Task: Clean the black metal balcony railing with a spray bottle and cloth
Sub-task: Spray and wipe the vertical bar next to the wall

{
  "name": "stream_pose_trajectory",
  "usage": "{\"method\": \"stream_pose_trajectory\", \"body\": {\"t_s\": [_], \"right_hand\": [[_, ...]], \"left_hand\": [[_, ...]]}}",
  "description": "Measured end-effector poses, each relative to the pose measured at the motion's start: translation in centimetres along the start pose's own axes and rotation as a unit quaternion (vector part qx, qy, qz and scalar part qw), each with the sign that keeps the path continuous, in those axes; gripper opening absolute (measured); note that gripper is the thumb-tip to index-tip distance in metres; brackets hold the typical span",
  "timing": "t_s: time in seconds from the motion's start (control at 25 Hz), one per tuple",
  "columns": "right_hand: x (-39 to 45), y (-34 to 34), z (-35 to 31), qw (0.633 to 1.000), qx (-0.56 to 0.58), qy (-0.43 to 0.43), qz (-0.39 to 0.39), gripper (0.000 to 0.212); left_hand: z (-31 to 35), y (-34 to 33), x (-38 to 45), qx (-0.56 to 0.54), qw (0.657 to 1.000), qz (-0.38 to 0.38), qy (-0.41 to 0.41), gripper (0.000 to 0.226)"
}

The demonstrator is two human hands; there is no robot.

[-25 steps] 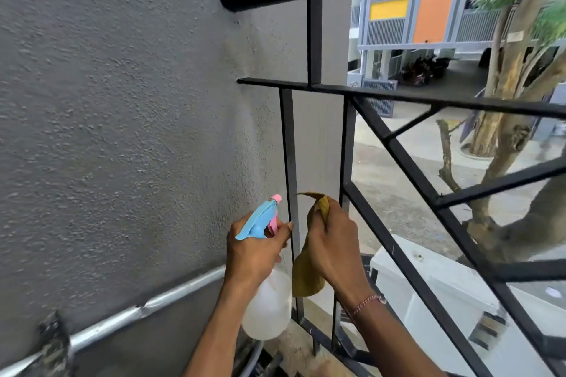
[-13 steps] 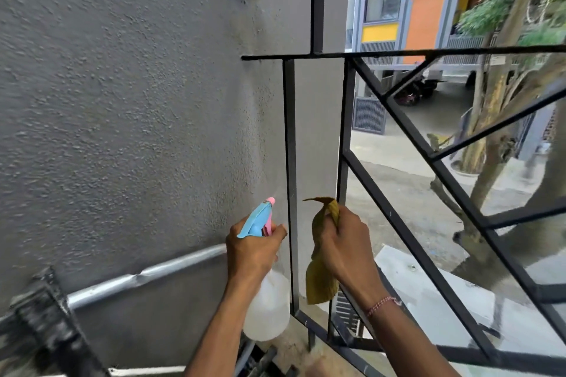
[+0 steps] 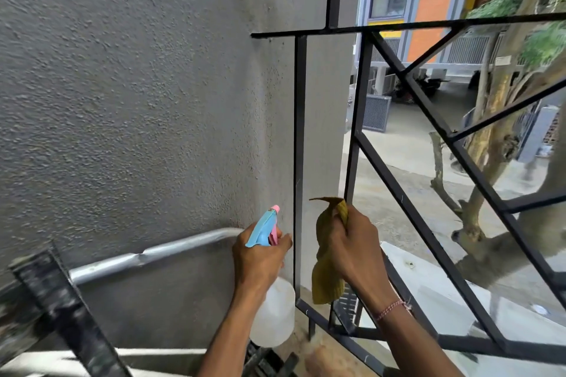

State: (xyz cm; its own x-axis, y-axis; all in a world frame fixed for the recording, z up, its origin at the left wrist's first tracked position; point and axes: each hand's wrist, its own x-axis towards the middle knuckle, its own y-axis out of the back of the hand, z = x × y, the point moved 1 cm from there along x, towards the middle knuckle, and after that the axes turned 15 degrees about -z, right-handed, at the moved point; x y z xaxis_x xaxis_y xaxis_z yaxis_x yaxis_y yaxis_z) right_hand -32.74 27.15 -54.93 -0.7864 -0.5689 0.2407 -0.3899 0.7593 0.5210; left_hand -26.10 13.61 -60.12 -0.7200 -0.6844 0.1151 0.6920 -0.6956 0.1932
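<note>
The view has tilted up; left hand [image 3: 260, 257] grips the spray bottle [image 3: 274, 309], right hand [image 3: 352, 248] clutches the cloth [image 3: 326, 272] beside the railing [image 3: 299, 138], grey wall [image 3: 122, 86] at nine o'clock.

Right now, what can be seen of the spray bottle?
The spray bottle has a light blue trigger head with a pink nozzle tip and a rounded, translucent white body that looks like plastic. It stands roughly upright, nozzle aimed up and away toward the black railing bar. The left hand grips its neck, covering the join; the body hangs below the hand, beside the grey wall. Its fill level cannot be told.
</note>
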Motion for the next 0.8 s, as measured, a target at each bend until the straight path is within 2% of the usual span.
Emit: {"method": "stream_pose_trajectory", "body": {"t_s": [0.28, 0.44, 0.64, 0.8], "right_hand": [[0.0, -0.2, 1.4, 1.0, 0.003, -0.002, 0.003, 0.02], [-0.5, -0.9, 2.0, 1.0, 0.001, -0.016, -0.004, 0.02], [-0.9, -1.7, 3.1, 0.999, -0.01, -0.034, -0.014, 0.023], [-1.3, -2.3, 3.9, 0.999, -0.01, -0.048, -0.018, 0.024]], "left_hand": [[-2.6, -0.2, -0.6, -0.009, 1.0, -0.003, -0.009, 0.02], [-4.5, -0.1, -0.7, 0.023, 1.0, 0.013, -0.011, 0.018], [-6.7, -0.2, -1.6, 0.026, 1.0, 0.002, 0.009, 0.023], [-8.3, -0.3, -2.1, 0.036, 0.998, 0.035, 0.022, 0.028]]}}
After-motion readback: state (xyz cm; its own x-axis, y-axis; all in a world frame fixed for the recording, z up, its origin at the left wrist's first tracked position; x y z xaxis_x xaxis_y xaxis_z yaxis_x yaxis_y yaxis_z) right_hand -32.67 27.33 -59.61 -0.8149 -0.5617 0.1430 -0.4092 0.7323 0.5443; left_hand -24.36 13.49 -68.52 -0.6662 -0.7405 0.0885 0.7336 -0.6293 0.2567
